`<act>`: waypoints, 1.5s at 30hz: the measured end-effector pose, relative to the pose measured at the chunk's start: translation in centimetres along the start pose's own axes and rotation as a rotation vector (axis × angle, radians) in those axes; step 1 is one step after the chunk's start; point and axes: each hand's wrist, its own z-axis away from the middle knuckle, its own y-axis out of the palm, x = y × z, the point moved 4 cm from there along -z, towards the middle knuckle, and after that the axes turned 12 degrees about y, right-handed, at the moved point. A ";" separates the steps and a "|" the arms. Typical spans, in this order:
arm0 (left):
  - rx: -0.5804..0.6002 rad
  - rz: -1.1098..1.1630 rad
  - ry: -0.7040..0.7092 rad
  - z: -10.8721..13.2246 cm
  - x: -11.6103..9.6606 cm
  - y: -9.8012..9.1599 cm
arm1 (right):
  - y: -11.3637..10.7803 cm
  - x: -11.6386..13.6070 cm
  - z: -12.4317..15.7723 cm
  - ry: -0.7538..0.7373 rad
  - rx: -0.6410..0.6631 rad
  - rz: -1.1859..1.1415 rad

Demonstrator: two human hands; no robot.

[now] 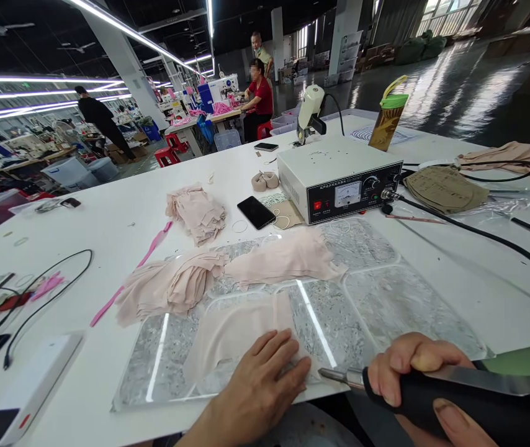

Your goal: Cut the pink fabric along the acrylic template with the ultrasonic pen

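Pressing down on a pale pink fabric piece [232,338], the left hand [258,385] lies palm down in the head view, fingers straight and a little spread, gripping nothing. The fabric lies smooth on a clear plate [386,304] at the near edge of the white table [479,292], and the fingertips reach almost to its right edge. The right hand [414,379] is closed around the black handle of a hand tool [414,406], fingers curled over the top and thumb along the near side. The tool's long axis runs nearly level across the lower right of the view. Its narrow metal tip points left, just beside the fabric's right edge and the left fingertips; whether the tip touches the fabric or the plate I cannot tell. The closeness is the main risk, to my eye: a slip of the tip to the left would meet the fingers, and a lighter press from the left hand could let the thin fabric creep or wrinkle under the tip. A black cable [479,239] crosses the table from a white control box [339,177] farther back, and a snag on it could tug the tool off its line. Folded pink stacks [172,287] lie beyond the plate's left end, and a dark phone [256,212] rests near the box.
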 end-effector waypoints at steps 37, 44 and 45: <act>0.015 -0.049 0.023 0.7 0.0 0.4 | -0.4 -0.8 0.2 0.037 -0.041 -0.058; 0.031 -0.054 0.018 0.7 0.1 0.3 | 1.3 0.4 -1.0 -0.014 -0.037 0.055; 0.026 -0.054 0.017 0.7 0.1 0.3 | 1.7 0.6 -1.3 -0.018 -0.017 0.084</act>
